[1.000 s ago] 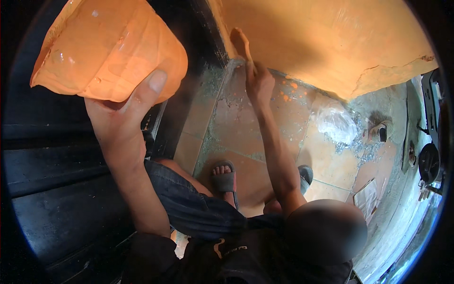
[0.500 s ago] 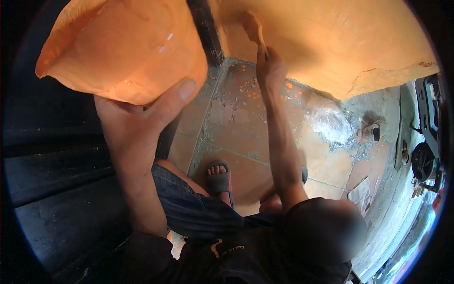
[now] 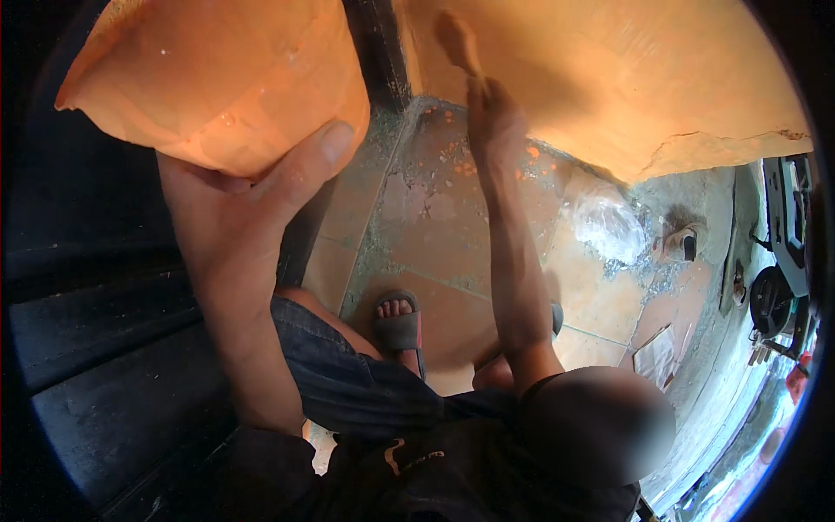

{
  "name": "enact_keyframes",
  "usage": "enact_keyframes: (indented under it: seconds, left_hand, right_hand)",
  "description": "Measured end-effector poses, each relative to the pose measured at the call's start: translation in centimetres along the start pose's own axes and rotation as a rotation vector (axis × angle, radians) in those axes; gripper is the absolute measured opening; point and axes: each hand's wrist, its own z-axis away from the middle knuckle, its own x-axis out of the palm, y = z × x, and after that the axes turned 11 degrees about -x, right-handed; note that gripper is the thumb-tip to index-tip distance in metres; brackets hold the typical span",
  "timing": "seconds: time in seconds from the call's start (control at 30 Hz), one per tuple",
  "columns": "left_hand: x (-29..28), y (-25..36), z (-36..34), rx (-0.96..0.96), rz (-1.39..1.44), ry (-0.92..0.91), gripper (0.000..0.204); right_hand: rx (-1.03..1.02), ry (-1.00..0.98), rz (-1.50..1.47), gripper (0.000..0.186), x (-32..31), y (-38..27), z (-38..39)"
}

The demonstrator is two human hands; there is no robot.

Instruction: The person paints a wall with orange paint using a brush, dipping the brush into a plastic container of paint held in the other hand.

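Observation:
At the upper left, my left hand point(image 3: 252, 200) grips an orange, paint-coated container point(image 3: 235, 78) from below, its thumb pressed along the side. The container is tilted, with a pointed lip on its left; what it holds is hidden. My right hand point(image 3: 497, 122) is closed round the handle of a paintbrush point(image 3: 457, 42), arm stretched forward. Orange covers the brush head, which is blurred and lies over the orange wall point(image 3: 644, 78); whether it touches cannot be told. The wall looks wet and streaked to the right of the brush.
A dark wooden panel point(image 3: 104, 348) stands close on my left, and a dark post point(image 3: 380, 52) meets the wall. Orange drips spot the tiled floor point(image 3: 435, 252). Crumpled clear plastic point(image 3: 609, 226) and a folded paper point(image 3: 654, 357) lie to the right, near a black fan-like object point(image 3: 770, 300).
The container and my left hand have shifted slightly left and up. The brush head has moved a little left and upward along the wall, still in my right hand.

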Motion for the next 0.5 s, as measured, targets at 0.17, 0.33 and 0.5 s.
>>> enact_keyframes:
  seconds: [0.17,0.33,0.5]
  left_hand:
    - [0.1,-0.8,-0.3,0.059,0.017,-0.034,0.065]
    - [-0.1,-1.1,-0.7,0.042,0.031,0.022,0.064]
    - [-1.7,-0.7,-2.1,-0.014,-0.117,0.053,0.063]
  right_hand:
    - [-0.094,-0.125,0.016,0.028,1.3,0.8,-1.7]
    - [0.022,-0.045,-0.073,0.029,-0.6,0.0,1.3]
    - [-0.149,-0.482,-0.009,0.029,-2.2,0.7,-1.0]
